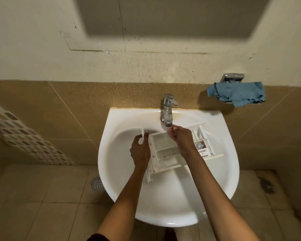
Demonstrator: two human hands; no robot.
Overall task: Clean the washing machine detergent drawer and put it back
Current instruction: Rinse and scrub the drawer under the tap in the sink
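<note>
White ceramic wall basin [163,214] carries the lot. White plastic detergent drawer [165,152] lies across the bowl, front panel left, back end toward the right rim. Chrome single-lever tap [168,110] stands on the far rim, spout over the drawer's far wall. Beige tiled floor [42,206] below, round metal drain [96,183] just left of the basin.

The sink [111,171] is glossy white, with a faint yellowish stain round the foot of the shiny silver tap [168,110]. The drawer [170,152] in it is off-white, its compartments dulled with greyish smears. A blue cloth [238,93] hangs nearby. The wall [42,49] is cream with dark specks above and sandy-brown tile below. At the left is a mosaic strip [24,136] of grey and white squares. The floor [42,206] is beige tile, with a dark blotch [267,186] at the right.
</note>
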